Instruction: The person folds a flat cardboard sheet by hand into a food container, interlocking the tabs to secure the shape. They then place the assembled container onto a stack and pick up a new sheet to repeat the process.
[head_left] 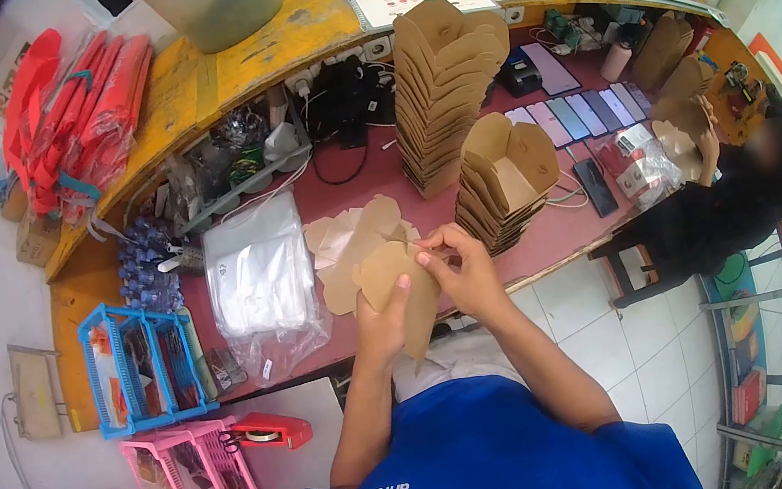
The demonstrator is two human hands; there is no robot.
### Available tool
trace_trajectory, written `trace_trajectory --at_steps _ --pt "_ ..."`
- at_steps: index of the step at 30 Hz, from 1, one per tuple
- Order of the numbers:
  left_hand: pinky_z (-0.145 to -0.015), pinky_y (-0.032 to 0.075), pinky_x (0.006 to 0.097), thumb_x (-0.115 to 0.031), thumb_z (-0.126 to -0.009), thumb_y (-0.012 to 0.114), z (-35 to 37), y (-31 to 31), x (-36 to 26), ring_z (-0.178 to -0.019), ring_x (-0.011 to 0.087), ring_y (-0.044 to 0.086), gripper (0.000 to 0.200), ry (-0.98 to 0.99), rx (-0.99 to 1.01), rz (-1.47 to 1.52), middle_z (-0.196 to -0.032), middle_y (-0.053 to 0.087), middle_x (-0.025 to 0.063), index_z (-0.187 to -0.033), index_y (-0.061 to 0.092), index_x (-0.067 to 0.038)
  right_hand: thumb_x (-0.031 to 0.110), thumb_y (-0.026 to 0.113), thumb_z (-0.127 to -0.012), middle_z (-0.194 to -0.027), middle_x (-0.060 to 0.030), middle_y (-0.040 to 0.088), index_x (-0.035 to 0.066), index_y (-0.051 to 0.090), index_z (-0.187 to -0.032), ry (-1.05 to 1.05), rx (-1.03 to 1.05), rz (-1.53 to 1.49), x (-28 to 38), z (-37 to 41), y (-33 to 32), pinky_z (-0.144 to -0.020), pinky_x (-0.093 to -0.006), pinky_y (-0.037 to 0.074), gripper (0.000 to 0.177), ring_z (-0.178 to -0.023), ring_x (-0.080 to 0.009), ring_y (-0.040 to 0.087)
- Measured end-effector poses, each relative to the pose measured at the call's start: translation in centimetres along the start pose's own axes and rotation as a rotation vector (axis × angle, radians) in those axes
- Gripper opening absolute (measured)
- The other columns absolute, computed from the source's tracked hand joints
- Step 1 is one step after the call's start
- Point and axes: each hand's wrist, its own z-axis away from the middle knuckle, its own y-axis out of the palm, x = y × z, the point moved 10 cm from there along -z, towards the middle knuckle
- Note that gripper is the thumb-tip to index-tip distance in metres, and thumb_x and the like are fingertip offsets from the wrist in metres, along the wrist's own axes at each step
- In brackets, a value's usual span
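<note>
Gripping brown carton (382, 274) with left hand (386, 323), right hand (467, 276) pinching its edge. Tall carton stack (436, 86) on desk (334, 200), one o'clock.

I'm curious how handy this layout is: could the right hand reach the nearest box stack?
Probably yes: the nearest box stack stands close beside the right hand, with nothing visible between them. That hand is on a piece of cardboard, though, and would likely have to let go first.

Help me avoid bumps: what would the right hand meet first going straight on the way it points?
The right hand would probably first meet the brown cardboard held in the left hand; depth there is hard to judge.
</note>
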Motion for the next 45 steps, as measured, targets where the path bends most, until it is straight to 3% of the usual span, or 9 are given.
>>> trace_trajectory --at_steps 9,18,22,26,33,37,40,42,45 --pt "-0.086 0.057 0.0347 -0.009 -0.103 0.064 0.6 -1.6 -2.3 -0.102 0.0215 0.071 0.029 0.172 0.028 -0.439 -0.116 0.075 0.0169 -0.129 0.066 0.004 0.002 0.07 -0.099 -0.114 -0.0093 0.064 -0.001 0.071 -0.115 -0.191 -0.132 -0.196 -0.1 1.0 1.5 -0.095 -0.0295 0.049 0.016 -0.111 -0.0162 0.06" --pt "-0.101 0.056 0.0423 0.0 -0.087 0.061 3.4 4.7 -5.5 -0.118 0.0333 0.07 0.049 0.626 0.497 -1.101 -0.132 0.071 0.0174 -0.136 0.065 0.0 0.038 0.048 -0.114 -0.114 -0.0049 0.07 0.005 0.064 -0.127 0.237 0.148 -0.487 -2.6 -1.4 -0.7 -0.09 -0.0289 0.053 0.04 -0.101 -0.013 0.069" --pt "-0.104 0.056 0.0413 -0.003 -0.089 0.058 4.1 5.2 -5.5 -0.119 0.0307 0.07 0.047 0.668 0.547 -1.197 -0.133 0.07 0.016 -0.135 0.066 -0.001 0.042 0.059 -0.109 -0.105 -0.0019 0.069 0.006 0.068 -0.119 0.368 0.092 -0.499 -3.7 -2.5 -0.9 -0.079 -0.0272 0.052 0.039 -0.086 -0.0082 0.063" --pt "-0.105 0.054 0.0417 -0.01 -0.09 0.058 4.5 5.1 -4.6 -0.12 0.0274 0.069 0.041 0.711 0.58 -1.36 -0.13 0.071 0.0114 -0.13 0.068 -0.003 0.043 0.061 -0.107 -0.1 -0.0008 0.069 0.005 0.069 -0.117 0.399 0.148 -0.45 -4.3 -2.8 -0.2 -0.078 -0.027 0.052 0.039 -0.086 -0.0082 0.063" --pt "-0.113 0.046 0.0481 -0.013 -0.089 0.062 5.0 4.5 -3.7 -0.127 0.0225 0.064 0.045 0.77 0.649 -1.561 -0.126 0.071 0.0061 -0.133 0.067 -0.01 0.01 0.073 -0.099 -0.103 -0.0028 0.072 0.002 0.067 -0.114 0.242 0.158 -0.374 -4.6 -4.2 -0.1 -0.078 -0.0236 0.054 0.019 -0.089 -0.0076 0.068" --pt "-0.118 0.042 0.0521 -0.012 -0.091 0.067 4.5 3.4 -4.9 -0.135 0.025 0.059 0.049 0.692 0.757 -1.526 -0.134 0.067 0.008 -0.14 0.062 -0.011 0.006 0.076 -0.091 -0.105 -0.0071 0.074 0.001 0.071 -0.108 0.152 0.035 -0.093 -4.1 -3.7 -1.4 -0.074 -0.0276 0.055 0.019 -0.084 -0.0104 0.068" --pt "-0.121 0.04 0.0513 -0.017 -0.094 0.074 2.4 2.2 -6.6 -0.145 0.0289 0.051 0.059 0.354 0.722 -1.019 -0.143 0.061 0.0153 -0.148 0.053 -0.005 0.003 0.075 -0.087 -0.106 -0.0113 0.074 -0.002 0.072 -0.105 -0.021 -0.151 0.107 -0.3 -1.9 -2.6 -0.073 -0.0294 0.056 0.019 -0.079 -0.0143 0.069" --pt "-0.121 0.04 0.0502 -0.031 -0.092 0.082 -0.8 -0.3 -5.1 -0.15 0.0318 0.043 0.078 0.011 0.344 -0.384 -0.148 0.054 0.0217 -0.153 0.044 0.001 0.002 0.075 -0.089 -0.105 -0.0094 0.072 -0.002 0.072 -0.107 -0.092 -0.177 0.121 3.3 -0.7 -1.7 -0.071 -0.0274 0.056 0.019 -0.08 -0.0128 0.07" --pt "-0.12 0.042 0.0467 -0.036 -0.088 0.086 -0.5 3.0 -5.2 -0.147 0.0306 0.045 0.092 0.197 0.437 -0.228 -0.148 0.052 0.0232 -0.155 0.038 0.003 0.003 0.076 -0.091 -0.115 -0.011 0.068 -0.002 0.072 -0.112 -0.31 -0.191 0.187 6.5 0.0 -0.3 -0.07 -0.0264 0.059 0.022 -0.084 -0.0141 0.071"
